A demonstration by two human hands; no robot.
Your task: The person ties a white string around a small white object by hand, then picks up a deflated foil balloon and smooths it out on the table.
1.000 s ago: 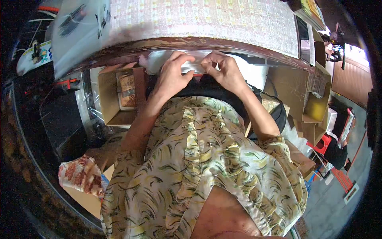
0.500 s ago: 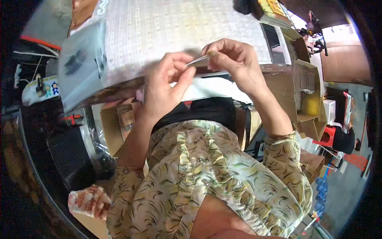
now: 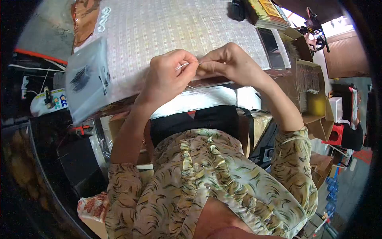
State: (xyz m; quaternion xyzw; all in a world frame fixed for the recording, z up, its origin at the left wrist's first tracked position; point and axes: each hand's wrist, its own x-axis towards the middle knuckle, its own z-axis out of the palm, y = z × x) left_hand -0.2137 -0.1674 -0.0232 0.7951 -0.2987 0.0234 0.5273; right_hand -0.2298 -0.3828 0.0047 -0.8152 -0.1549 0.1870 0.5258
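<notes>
In the head view, both my hands are raised over the table's near edge, fingertips almost touching. My left hand (image 3: 169,75) pinches a thin white strand (image 3: 182,65), which looks like string or cord. The fingers of my right hand (image 3: 232,63) are closed on the same strand just to the right; its end there is hidden by the fingers. Below the hands, a bundle of white strands (image 3: 191,101) lies across my lap. A clear plastic bag (image 3: 89,99) with small black pieces in it lies at the table's left corner.
A patterned white cloth (image 3: 171,28) covers the table. Toward the back right are a black object (image 3: 236,11) and a stack of booklets (image 3: 270,18). White rings (image 3: 104,18) lie far left. Open cardboard boxes (image 3: 314,87) stand to the right; another person (image 3: 352,135) is beyond them.
My hands have come closer together, and the length of strand showing between them is shorter. My left hand has turned palm-down. The view has shifted slightly.
</notes>
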